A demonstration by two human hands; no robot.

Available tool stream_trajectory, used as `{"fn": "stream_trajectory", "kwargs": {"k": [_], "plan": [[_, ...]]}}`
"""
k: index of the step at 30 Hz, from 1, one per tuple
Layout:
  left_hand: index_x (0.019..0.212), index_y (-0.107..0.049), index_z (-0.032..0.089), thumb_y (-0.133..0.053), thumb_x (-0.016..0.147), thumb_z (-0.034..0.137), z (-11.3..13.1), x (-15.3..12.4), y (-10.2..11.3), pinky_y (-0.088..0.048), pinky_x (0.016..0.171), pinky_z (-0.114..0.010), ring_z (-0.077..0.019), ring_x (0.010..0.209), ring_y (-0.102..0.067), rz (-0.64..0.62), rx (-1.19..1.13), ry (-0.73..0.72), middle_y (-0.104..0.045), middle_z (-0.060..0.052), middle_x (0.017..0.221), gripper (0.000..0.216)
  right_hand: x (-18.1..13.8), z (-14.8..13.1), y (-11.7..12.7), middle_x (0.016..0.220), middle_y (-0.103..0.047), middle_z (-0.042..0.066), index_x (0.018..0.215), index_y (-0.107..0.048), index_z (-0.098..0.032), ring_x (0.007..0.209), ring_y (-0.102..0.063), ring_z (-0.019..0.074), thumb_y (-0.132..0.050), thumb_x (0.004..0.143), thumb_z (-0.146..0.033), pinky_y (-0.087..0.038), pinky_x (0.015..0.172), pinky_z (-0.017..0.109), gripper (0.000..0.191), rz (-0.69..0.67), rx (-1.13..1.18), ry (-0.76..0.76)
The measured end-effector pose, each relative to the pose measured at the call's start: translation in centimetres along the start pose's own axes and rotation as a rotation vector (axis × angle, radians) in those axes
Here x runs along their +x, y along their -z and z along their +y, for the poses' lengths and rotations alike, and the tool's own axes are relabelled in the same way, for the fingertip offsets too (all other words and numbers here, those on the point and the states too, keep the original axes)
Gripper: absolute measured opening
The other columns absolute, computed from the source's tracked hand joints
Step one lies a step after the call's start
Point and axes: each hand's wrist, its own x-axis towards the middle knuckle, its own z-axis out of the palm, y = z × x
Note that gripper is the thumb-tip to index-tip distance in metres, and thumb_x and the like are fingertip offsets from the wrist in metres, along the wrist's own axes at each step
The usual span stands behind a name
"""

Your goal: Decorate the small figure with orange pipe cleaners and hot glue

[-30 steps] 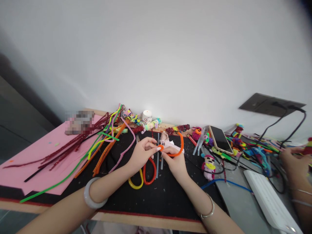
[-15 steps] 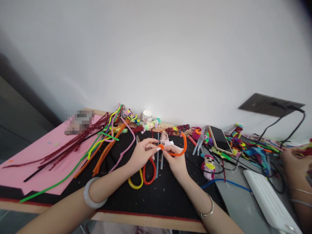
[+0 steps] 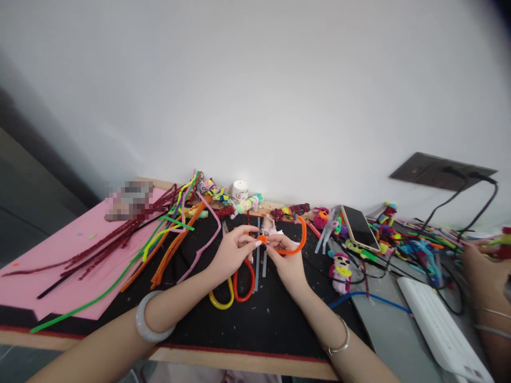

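Observation:
Over the black mat [image 3: 279,330], both hands meet at an orange pipe cleaner [image 3: 302,234]. Its near end is coiled into a small tight curl between my fingertips, and the rest arcs up past my right hand. My left hand [image 3: 237,250] pinches the curl between thumb and finger. From the other side, my right hand [image 3: 285,260] is closed on the same pipe cleaner. Scissors [image 3: 244,282] with one red and one yellow handle loop lie just under my left hand, blades partly hidden. Clear glue sticks [image 3: 264,264] rest on the mat between my hands.
Left, pipe cleaners in several colours [image 3: 163,250] lie across a pink sheet [image 3: 48,266]. A white cup [image 3: 240,190] stands at the wall. To the right are a fuzzy doll [image 3: 340,272], a phone [image 3: 360,229], a white power strip [image 3: 439,330], cables and another person's hand [image 3: 485,271].
My hands stay almost in place, still working at the orange curl. The arc of the pipe cleaner has shifted slightly. At the right edge, the other person's hand has moved a little.

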Motion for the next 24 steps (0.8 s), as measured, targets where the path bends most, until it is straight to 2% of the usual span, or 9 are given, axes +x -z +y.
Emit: {"fn": "stream_trajectory", "kwargs": {"k": [14, 24], "plan": [[0.106, -0.048, 0.017, -0.058, 0.077, 0.028, -0.23, 0.18, 0.05, -0.042, 0.047, -0.020, -0.0071, 0.045, -0.050, -0.060, -0.006, 0.003, -0.055, 0.005, 0.065, 0.032, 0.22, 0.10, 0.04, 0.063, -0.055, -0.001, 0.079, -0.062, -0.018, 0.054, -0.048, 0.0104, -0.061, 0.072, -0.021, -0.038, 0.050, 0.022, 0.008, -0.085, 0.073, -0.036], [0.105, -0.050, 0.016, -0.059, 0.077, 0.030, -0.47, 0.47, 0.28, -0.044, 0.048, -0.020, -0.0064, 0.048, -0.052, -0.083, 0.016, 0.015, -0.059, 0.001, 0.075, 0.032, 0.45, 0.12, 0.25, 0.062, -0.055, -0.002, 0.078, -0.061, -0.018, 0.053, -0.045, 0.0095, -0.064, 0.072, -0.027, -0.035, 0.049, 0.021, 0.011, -0.132, 0.131, -0.107]]}}
